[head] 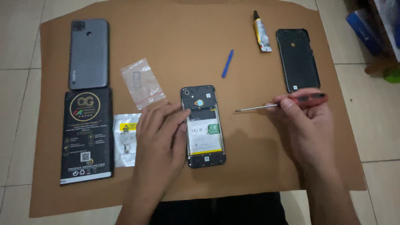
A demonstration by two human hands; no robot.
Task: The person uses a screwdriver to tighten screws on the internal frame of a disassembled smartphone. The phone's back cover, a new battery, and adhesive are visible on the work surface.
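Note:
An opened smartphone [203,125] lies back-up in the middle of a brown cardboard sheet [175,37], its battery and circuit board exposed. My left hand [158,141] rests on the phone's left edge, fingers spread along it. My right hand [306,121] is to the right of the phone and grips a red-handled screwdriver [287,102]. Its thin shaft points left, the tip hanging a short way off the phone's right side.
A grey phone back cover [88,53] and a black box [86,135] lie at the left. Nearby are a clear zip bag [141,82] and a silver pouch [126,139]. A blue pry tool [227,63], a glue tube [262,32] and a black inner frame [298,59] lie further back.

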